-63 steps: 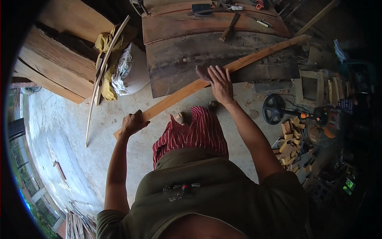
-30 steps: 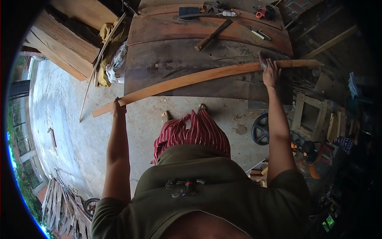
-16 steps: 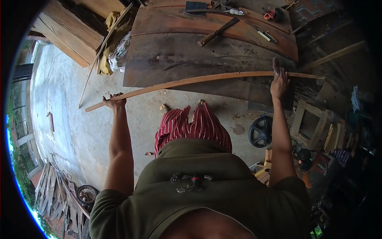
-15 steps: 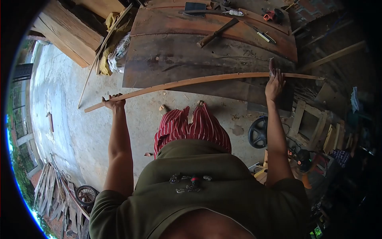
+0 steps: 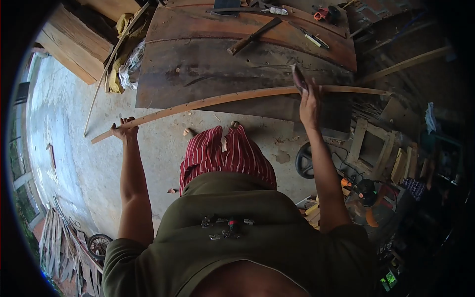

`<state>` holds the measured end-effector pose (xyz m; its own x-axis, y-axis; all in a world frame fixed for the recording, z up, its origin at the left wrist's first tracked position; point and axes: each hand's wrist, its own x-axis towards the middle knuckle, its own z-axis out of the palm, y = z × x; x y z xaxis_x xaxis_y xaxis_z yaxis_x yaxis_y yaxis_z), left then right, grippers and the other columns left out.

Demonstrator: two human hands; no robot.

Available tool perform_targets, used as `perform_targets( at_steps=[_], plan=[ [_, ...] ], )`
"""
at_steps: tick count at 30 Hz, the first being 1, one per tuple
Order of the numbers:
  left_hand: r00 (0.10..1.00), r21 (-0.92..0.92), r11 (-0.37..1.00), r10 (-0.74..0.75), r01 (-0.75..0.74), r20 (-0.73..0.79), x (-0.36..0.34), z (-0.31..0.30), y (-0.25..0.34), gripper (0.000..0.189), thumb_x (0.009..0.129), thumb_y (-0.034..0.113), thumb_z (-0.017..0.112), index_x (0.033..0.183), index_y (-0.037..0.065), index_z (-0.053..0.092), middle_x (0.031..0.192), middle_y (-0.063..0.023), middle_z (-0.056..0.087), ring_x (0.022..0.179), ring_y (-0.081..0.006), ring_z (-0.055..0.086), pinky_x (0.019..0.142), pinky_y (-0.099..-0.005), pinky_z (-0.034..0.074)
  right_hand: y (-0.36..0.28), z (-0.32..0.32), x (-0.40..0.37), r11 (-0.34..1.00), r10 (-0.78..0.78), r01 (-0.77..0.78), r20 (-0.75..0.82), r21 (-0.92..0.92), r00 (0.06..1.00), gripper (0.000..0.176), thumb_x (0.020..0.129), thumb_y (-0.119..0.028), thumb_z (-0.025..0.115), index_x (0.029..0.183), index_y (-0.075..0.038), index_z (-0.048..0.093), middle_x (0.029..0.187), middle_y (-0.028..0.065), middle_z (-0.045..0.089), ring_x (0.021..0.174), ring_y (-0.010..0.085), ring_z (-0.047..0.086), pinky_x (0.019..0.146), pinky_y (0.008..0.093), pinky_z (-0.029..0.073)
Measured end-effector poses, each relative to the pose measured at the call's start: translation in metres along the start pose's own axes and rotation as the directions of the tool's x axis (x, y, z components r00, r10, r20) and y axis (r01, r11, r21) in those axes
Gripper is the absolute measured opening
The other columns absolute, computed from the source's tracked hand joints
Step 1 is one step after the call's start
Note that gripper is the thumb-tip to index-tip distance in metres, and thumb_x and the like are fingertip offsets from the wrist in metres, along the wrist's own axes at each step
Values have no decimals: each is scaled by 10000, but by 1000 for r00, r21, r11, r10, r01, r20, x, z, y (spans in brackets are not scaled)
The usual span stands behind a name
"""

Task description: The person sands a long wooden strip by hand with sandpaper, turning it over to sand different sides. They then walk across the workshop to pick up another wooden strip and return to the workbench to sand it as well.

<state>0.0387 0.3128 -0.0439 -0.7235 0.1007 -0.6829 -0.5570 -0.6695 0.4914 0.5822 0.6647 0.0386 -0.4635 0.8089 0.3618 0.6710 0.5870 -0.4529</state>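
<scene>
Our left hand (image 5: 123, 129) curls its fingers around the strip (image 5: 222, 100) near its end. Our right hand (image 5: 310, 104) pinches a small pad (image 5: 299, 79) and presses it on the strip, far from the left hand. The long thin strip runs between both hands, over the bench (image 5: 198, 74) edge. A hammer (image 5: 252, 37) lies beyond the right hand.

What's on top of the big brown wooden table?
A wooden-handled tool, a thin pen-like tool and something red lie on the table. The long strip and the right hand cover part of its near edge.
</scene>
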Motion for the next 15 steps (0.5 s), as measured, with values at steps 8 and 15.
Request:
perform_targets(
  at_steps=[8, 15],
  plan=[
    [973, 167, 985, 76, -40, -217, -5, 5, -1, 331, 798, 403, 567, 906, 146, 389, 756, 16, 366, 673, -148, 388, 706, -358, 410, -47, 64, -27, 983, 58, -71, -80, -171, 995, 456, 967, -171, 526, 1395, -26, 469, 1470, 132, 449, 1383, 312, 392, 1157, 527, 253],
    [963, 118, 992, -14, 48, -270, -14, 5, 4, 248, 790, 316, 575, 803, 162, 382, 694, 15, 411, 593, -155, 428, 625, -347, 458, -134, 69, -36, 930, -360, 333, 209, 154, 909, 598, 833, 41, 582, 1412, -50, 465, 1456, 101, 480, 1378, 278, 414, 1165, 524, 254]
  ],
)
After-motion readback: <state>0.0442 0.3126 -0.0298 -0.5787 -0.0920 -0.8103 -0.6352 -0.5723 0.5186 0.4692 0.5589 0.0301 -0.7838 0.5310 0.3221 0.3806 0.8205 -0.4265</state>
